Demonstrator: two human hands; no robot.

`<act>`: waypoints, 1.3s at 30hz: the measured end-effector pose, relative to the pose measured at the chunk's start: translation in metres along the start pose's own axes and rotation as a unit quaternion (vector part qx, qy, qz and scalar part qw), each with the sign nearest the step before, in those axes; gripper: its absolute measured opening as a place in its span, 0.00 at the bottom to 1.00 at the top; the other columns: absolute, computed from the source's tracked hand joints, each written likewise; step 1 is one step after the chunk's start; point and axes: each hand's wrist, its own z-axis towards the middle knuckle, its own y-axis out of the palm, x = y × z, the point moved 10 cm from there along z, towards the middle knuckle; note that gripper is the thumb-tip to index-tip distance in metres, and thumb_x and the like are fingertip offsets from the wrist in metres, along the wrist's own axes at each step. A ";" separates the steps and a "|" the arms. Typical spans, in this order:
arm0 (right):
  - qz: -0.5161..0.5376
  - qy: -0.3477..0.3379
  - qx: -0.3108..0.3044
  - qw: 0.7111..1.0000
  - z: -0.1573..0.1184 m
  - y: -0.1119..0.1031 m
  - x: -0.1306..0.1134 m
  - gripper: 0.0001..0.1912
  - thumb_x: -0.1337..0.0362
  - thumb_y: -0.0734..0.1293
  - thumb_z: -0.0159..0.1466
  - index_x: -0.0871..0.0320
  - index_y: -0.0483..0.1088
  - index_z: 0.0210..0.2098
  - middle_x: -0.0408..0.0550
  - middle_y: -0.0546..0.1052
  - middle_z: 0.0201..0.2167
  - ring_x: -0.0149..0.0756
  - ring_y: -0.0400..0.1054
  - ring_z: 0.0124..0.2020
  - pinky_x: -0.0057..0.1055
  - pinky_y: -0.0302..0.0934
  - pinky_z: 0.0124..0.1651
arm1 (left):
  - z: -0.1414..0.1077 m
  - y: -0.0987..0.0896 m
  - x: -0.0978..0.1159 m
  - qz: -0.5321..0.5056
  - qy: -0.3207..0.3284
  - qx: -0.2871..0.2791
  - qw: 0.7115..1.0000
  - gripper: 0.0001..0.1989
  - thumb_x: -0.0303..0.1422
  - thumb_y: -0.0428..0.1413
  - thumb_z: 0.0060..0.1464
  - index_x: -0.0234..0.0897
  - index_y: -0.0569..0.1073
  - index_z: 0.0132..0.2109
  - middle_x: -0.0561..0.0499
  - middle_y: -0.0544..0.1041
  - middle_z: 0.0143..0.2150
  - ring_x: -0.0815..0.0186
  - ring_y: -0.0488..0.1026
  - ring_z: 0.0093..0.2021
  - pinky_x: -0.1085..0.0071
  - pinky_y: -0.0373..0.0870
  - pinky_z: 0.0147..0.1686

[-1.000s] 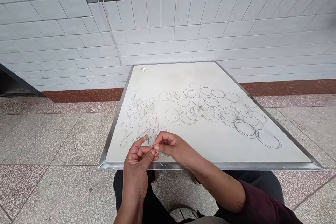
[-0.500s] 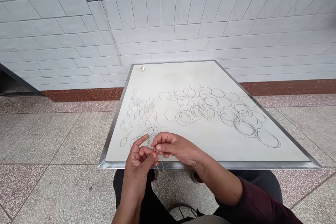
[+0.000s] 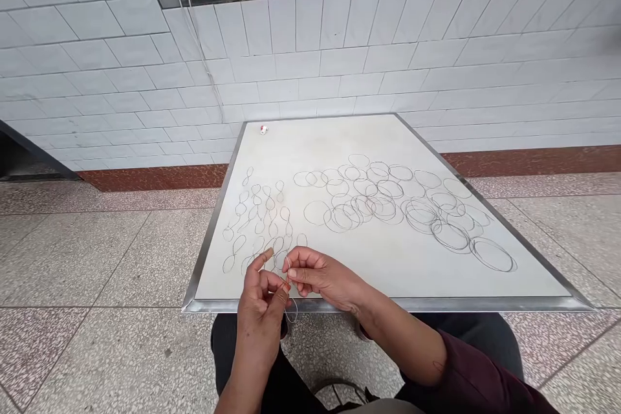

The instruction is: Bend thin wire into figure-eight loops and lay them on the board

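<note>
A thin wire loop [image 3: 292, 317] is pinched between my two hands at the table's near edge, part of it hanging below the fingers. My left hand [image 3: 264, 304] grips it between thumb and a finger, its index finger stretched away. On the other side, my right hand [image 3: 313, 275] holds the upper part of the wire in its fingertips. Just beyond my hands lie several wire pieces twisted into figure-eights [image 3: 237, 246]. Plain round wire rings [image 3: 451, 235] overlap across the middle and right of the white table [image 3: 412, 278].
A small red and white object [image 3: 263, 130] sits in the table's far left corner. Metal trim [image 3: 388, 305] edges the tabletop. Behind it stands a white tiled wall [image 3: 301, 68] with a barred window and a hanging cord [image 3: 206, 65]. My legs are under the near edge.
My hands stay pinched on the wire and shift very slightly. The hanging part of the wire has changed from spread ends to a narrow closed loop. The rings on the table look unmoved.
</note>
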 end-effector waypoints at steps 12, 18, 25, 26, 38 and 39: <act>0.029 0.012 0.009 0.999 -0.003 0.001 0.011 0.18 0.49 0.72 0.60 0.57 0.71 0.38 0.41 0.70 0.28 0.27 0.64 0.30 0.23 0.58 0.29 | -0.002 -0.001 -0.007 0.003 -0.010 -0.002 1.000 0.28 0.33 0.57 0.54 0.40 0.62 0.61 0.58 0.69 0.28 0.67 0.68 0.27 0.69 0.65 0.33; -0.025 -0.005 0.030 0.999 -0.003 -0.004 0.009 0.17 0.49 0.70 0.61 0.57 0.70 0.37 0.40 0.69 0.26 0.26 0.63 0.27 0.24 0.59 0.30 | -0.001 -0.001 -0.010 0.021 -0.020 -0.012 1.000 0.28 0.33 0.57 0.54 0.40 0.61 0.61 0.59 0.69 0.28 0.67 0.67 0.27 0.70 0.64 0.32; -0.123 -0.040 0.024 0.991 -0.006 0.000 0.001 0.11 0.56 0.65 0.66 0.54 0.69 0.45 0.41 0.70 0.31 0.27 0.64 0.27 0.26 0.61 0.29 | -0.002 -0.003 -0.014 0.007 -0.024 -0.001 1.000 0.29 0.34 0.57 0.54 0.40 0.61 0.62 0.59 0.69 0.27 0.67 0.67 0.26 0.70 0.65 0.30; -0.134 -0.045 0.030 0.990 -0.006 -0.001 0.001 0.10 0.58 0.65 0.66 0.54 0.69 0.46 0.40 0.70 0.31 0.26 0.63 0.25 0.26 0.61 0.29 | -0.002 -0.003 -0.015 0.006 -0.026 -0.006 1.000 0.29 0.33 0.57 0.54 0.40 0.61 0.62 0.59 0.69 0.27 0.67 0.68 0.27 0.70 0.66 0.31; -0.219 -0.046 0.047 0.974 -0.012 0.000 -0.006 0.13 0.59 0.62 0.67 0.52 0.69 0.49 0.40 0.69 0.31 0.27 0.62 0.26 0.28 0.61 0.31 | -0.001 -0.003 -0.017 0.029 -0.021 -0.005 0.999 0.30 0.32 0.57 0.53 0.39 0.62 0.63 0.58 0.70 0.26 0.68 0.67 0.25 0.71 0.64 0.28; -0.212 -0.047 0.044 0.975 -0.012 -0.001 -0.008 0.13 0.57 0.62 0.67 0.52 0.70 0.49 0.41 0.69 0.31 0.28 0.62 0.26 0.28 0.61 0.31 | -0.002 -0.003 -0.016 0.028 -0.020 -0.002 0.999 0.31 0.32 0.58 0.53 0.39 0.62 0.63 0.58 0.70 0.26 0.68 0.67 0.25 0.71 0.64 0.28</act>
